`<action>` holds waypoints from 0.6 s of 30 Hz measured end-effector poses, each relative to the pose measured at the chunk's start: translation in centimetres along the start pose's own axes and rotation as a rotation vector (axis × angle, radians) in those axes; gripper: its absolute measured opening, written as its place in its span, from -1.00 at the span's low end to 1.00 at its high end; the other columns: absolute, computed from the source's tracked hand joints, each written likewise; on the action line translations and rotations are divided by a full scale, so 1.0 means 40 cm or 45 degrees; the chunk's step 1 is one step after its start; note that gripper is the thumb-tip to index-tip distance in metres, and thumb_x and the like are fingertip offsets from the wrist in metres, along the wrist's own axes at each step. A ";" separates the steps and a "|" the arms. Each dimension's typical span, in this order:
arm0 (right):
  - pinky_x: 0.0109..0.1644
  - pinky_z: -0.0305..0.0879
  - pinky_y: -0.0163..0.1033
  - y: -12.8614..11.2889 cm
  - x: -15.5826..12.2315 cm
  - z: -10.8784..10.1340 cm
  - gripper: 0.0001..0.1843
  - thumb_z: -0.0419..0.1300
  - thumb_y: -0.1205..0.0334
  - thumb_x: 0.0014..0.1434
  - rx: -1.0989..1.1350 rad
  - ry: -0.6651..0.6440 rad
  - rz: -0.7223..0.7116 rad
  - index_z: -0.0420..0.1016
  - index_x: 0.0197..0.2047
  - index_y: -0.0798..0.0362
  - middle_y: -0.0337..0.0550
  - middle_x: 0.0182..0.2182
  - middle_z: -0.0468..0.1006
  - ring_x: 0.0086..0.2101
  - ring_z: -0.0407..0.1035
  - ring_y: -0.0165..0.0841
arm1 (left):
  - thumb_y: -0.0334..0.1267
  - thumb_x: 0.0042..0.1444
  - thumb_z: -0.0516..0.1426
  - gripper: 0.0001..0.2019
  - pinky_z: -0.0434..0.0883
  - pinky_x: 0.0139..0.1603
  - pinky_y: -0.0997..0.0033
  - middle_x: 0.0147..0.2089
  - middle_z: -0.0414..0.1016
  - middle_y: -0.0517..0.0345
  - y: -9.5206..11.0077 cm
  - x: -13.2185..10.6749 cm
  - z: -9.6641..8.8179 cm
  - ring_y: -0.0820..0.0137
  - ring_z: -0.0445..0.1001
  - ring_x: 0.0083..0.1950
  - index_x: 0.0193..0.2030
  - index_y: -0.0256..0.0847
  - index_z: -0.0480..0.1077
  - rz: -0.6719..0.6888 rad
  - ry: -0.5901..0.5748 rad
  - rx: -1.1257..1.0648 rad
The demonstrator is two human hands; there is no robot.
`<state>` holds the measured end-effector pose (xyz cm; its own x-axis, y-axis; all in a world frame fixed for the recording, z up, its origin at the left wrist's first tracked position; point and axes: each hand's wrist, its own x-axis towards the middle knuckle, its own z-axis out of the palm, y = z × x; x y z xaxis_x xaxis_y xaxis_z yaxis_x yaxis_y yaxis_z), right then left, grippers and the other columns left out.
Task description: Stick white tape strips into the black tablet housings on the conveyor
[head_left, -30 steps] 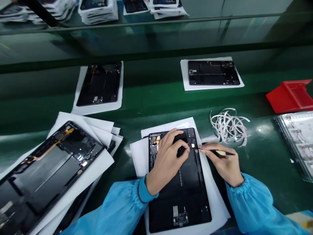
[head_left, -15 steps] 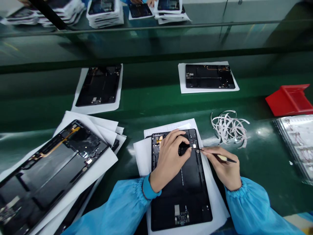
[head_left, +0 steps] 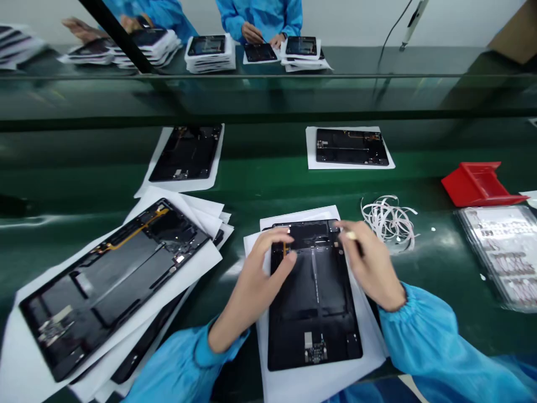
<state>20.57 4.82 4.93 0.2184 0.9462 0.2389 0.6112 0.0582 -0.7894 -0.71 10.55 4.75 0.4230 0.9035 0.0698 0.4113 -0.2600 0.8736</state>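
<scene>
Head view:
- black tablet housing [head_left: 314, 302] flat on white paper [head_left: 323, 386], long axis pointing straight away from the wearer, small board at the near end;
- left hand [head_left: 255, 280] open, fingers spread over the far-left corner, touching the top edge;
- right hand [head_left: 371, 266] in a narrow pinch on a slim tool [head_left: 351, 235], mostly hidden, fingertips by the far-right corner;
- second housing [head_left: 113, 280] close on the left; ribbon coil [head_left: 390, 224] just beyond the right edge

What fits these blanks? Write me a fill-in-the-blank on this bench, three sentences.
The left hand rests on a black tablet housing lying on sheets of white ____.
The sleeve beside the right hand is ____.
The tray beyond the white strips is ____.

paper; blue; red
</scene>
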 end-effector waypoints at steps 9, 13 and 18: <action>-0.26 0.41 -0.25 0.018 0.048 0.094 -0.85 0.31 0.37 0.15 -0.519 -0.447 -0.079 0.46 -0.23 -0.03 -0.21 -0.22 0.44 -0.29 0.48 -0.33 | -0.19 0.29 0.08 -0.87 0.45 0.16 0.09 0.18 0.41 0.00 -0.012 -0.221 0.008 0.13 0.44 0.20 -0.17 -0.04 0.47 -0.221 -0.224 0.002; -0.14 0.43 -0.20 -0.016 0.040 0.061 -0.86 0.28 0.38 0.18 -0.359 -0.386 -0.097 0.40 -0.30 -0.02 -0.19 -0.22 0.45 -0.25 0.48 -0.31 | -0.13 0.30 0.08 -0.83 0.47 0.12 0.16 0.10 0.47 0.00 0.018 -0.230 0.026 0.17 0.47 0.14 -0.15 -0.03 0.48 -0.279 -0.264 -0.165; -0.29 0.46 -0.30 -0.135 -0.128 -0.041 -0.85 0.08 0.35 0.32 -0.193 -0.353 -0.290 0.42 -0.15 -0.08 -0.11 -0.23 0.48 -0.27 0.52 -0.32 | 0.12 0.28 0.07 -0.61 0.53 -0.09 0.30 -0.14 0.60 0.00 0.089 -0.242 0.049 0.25 0.57 -0.13 -0.09 -0.10 0.55 -0.502 -0.372 -0.757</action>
<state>17.38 -0.87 8.90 -0.1373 0.9657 0.2203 0.7304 0.2489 -0.6360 -1.78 0.21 6.23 0.5655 0.7430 -0.3580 0.1077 0.3638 0.9252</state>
